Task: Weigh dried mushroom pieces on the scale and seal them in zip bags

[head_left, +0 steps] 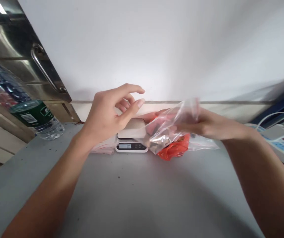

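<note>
Two bare forearms reach over the grey table toward a red bag and, just left of it, a digital scale. Above these, the right hand grips a clear bag; the left hand holds thumb and forefinger apart. Behind is a white wall.

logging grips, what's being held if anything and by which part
The right hand holds a clear bag, seemingly by its right side, though blurred. The left hand holds nothing.
</note>
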Demonstrator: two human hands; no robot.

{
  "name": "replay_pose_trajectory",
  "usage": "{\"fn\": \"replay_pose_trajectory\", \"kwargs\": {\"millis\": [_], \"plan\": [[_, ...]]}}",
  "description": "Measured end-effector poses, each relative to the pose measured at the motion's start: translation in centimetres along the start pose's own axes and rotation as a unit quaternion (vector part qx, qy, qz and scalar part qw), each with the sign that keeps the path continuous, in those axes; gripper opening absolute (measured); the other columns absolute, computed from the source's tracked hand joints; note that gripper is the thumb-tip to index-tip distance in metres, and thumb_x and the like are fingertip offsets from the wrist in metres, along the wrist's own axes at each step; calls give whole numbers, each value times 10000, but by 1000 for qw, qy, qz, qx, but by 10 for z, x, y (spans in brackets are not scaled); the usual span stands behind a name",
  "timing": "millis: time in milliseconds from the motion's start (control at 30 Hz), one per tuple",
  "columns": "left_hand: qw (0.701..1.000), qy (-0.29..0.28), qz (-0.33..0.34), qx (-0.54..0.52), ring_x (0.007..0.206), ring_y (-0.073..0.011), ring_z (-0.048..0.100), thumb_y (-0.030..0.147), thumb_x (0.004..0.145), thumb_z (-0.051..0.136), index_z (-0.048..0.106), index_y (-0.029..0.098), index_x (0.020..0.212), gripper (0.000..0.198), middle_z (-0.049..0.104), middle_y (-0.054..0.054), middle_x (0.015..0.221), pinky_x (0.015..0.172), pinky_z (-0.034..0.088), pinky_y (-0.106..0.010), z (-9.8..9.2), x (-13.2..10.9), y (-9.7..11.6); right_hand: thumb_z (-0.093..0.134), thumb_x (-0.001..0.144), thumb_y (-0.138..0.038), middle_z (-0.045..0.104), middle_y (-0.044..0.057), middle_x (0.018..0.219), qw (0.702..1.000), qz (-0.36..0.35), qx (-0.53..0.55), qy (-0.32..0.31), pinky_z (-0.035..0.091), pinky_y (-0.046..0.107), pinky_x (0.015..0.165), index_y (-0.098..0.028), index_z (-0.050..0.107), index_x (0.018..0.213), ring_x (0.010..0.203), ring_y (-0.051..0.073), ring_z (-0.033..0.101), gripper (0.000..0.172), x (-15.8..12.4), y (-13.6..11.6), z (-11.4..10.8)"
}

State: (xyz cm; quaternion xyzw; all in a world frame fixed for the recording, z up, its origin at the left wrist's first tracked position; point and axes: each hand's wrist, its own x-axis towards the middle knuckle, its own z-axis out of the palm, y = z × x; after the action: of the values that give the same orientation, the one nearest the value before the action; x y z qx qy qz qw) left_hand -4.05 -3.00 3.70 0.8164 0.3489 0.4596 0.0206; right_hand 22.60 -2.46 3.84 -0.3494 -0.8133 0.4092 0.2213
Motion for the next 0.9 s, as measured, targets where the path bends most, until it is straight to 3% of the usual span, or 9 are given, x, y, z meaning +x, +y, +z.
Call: {"fn": "replay_pose_trajectory", "kwargs": {"millis": [133, 233, 300, 367, 467, 533, 600, 733, 900], "plan": [[994, -98, -46, -22, 787, -165, 731, 389, 996, 597, 752, 213, 1124, 268, 770, -8, 870, 753, 597, -263, 16, -2, -6, 772, 791, -441, 826, 83, 1136, 972, 40, 41, 228, 593, 463, 987, -241, 830, 989, 1096, 309, 759, 287, -34, 22, -18], [979, -194, -47, -46, 902, -194, 742, 432, 1017, 573, 746, 233, 1191, 316, 797, -38, 1051, 806, 595, -286, 33, -5, -4, 747, 774, -389, 830, 79, 1131, 900, 45, -30, 434, 557, 520, 1059, -251, 827, 966, 1149, 347, 747, 250, -54, 44, -34], [966, -255, -38, -35, 1015, -227, 736, 453, 1034, 551, 733, 257, 1251, 344, 777, -53, 1204, 863, 591, -320, 44, -8, -1, 664, 814, -354, 804, 86, 1227, 855, 54, -149, 493, 518, 547, 1110, -256, 828, 1032, 1224, 366, 716, 290, -65, 64, -42], [951, -308, -22, -25, 1155, -257, 696, 465, 1054, 523, 708, 299, 1326, 368, 738, -53, 1319, 956, 571, -359, 55, -11, 2, 594, 833, -325, 722, 83, 1400, 855, 78, -252, 447, 506, 570, 1126, -274, 808, 1175, 1345, 382, 637, 406, -75, 87, -45], [931, -365, -10, -23, 1356, -281, 579, 483, 1073, 495, 645, 340, 1436, 418, 672, -48, 1449, 1114, 490, -412, 68, -15, 5, 623, 851, -425, 535, 131, 1606, 918, 109, -297, 239, 430, 598, 1195, -240, 714, 1383, 1528, 410, 420, 571, -89, 119, -38], [921, -389, -23, -21, 1417, -290, 524, 511, 1071, 497, 642, 326, 1444, 442, 628, -52, 1510, 1154, 460, -430, 74, -17, 5, 652, 837, -568, 442, 137, 1672, 939, 127, -265, 176, 336, 614, 1250, -236, 660, 1448, 1575, 417, 318, 695, -96, 131, -30], [913, -406, -37, -19, 1428, -293, 511, 525, 1067, 501, 657, 305, 1427, 450, 590, -61, 1551, 1159, 456, -435, 77, -19, 4, 551, 889, -678, 445, 118, 1675, 945, 152, -213, 196, 294, 608, 1269, -255, 669, 1421, 1581, 403, 312, 690, -99, 134, -24], [910, -413, -39, -20, 1433, -278, 505, 496, 1076, 502, 632, 284, 1452, 450, 559, -67, 1576, 1168, 442, -423, 78, -19, 7, 326, 982, -716, 547, 101, 1606, 917, 212, -145, 305, 312, 609, 1263, -261, 668, 1396, 1527, 400, 426, 703, -91, 129, -19], [911, -411, -39, -15, 1456, -281, 483, 480, 1077, 513, 619, 292, 1461, 440, 560, -57, 1578, 1166, 447, -424, 77, -20, 12, 309, 1011, -609, 361, 86, 1723, 939, 161, -197, 231, 181, 602, 1311, -241, 491, 1585, 1629, 334, 191, 705, -76, 144, -12]]}}
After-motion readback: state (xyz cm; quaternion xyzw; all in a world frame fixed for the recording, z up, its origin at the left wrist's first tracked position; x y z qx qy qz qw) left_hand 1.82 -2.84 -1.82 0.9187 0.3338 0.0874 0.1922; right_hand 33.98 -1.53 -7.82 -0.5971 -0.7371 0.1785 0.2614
